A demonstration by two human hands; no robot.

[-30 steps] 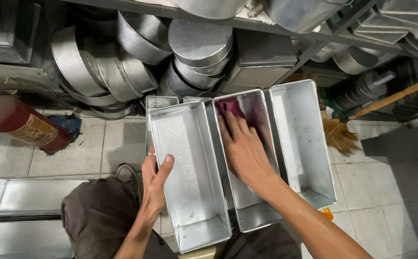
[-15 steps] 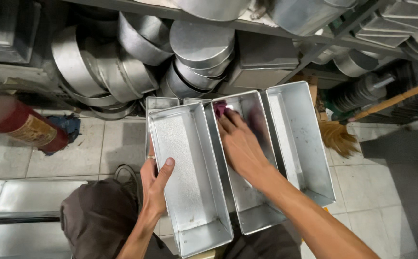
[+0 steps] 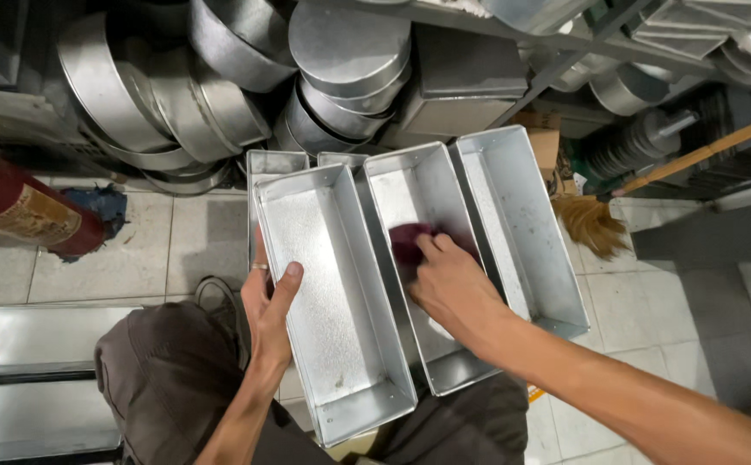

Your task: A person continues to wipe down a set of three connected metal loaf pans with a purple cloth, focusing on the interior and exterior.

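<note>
Three trays side by side on my lap. Left hand (image 3: 268, 301) curled shut on left tray (image 3: 328, 301) rim, steadying it. Right hand (image 3: 453, 288) presses rag (image 3: 405, 241) inside middle tray (image 3: 418, 198), fingers closed on it. Best to wipe corners firmly.

Three long pans side by side on the person's lap: left pan (image 3: 324, 293), middle pan (image 3: 423, 258), right pan (image 3: 522, 228), walls touching. Left hand (image 3: 268, 301) on left pan's left wall; right hand (image 3: 453, 288) inside middle pan on a cloth (image 3: 410, 241). Round tins (image 3: 220, 86) stacked far behind, cylinder (image 3: 22, 211) on floor far left, broom (image 3: 599, 220) right.
</note>
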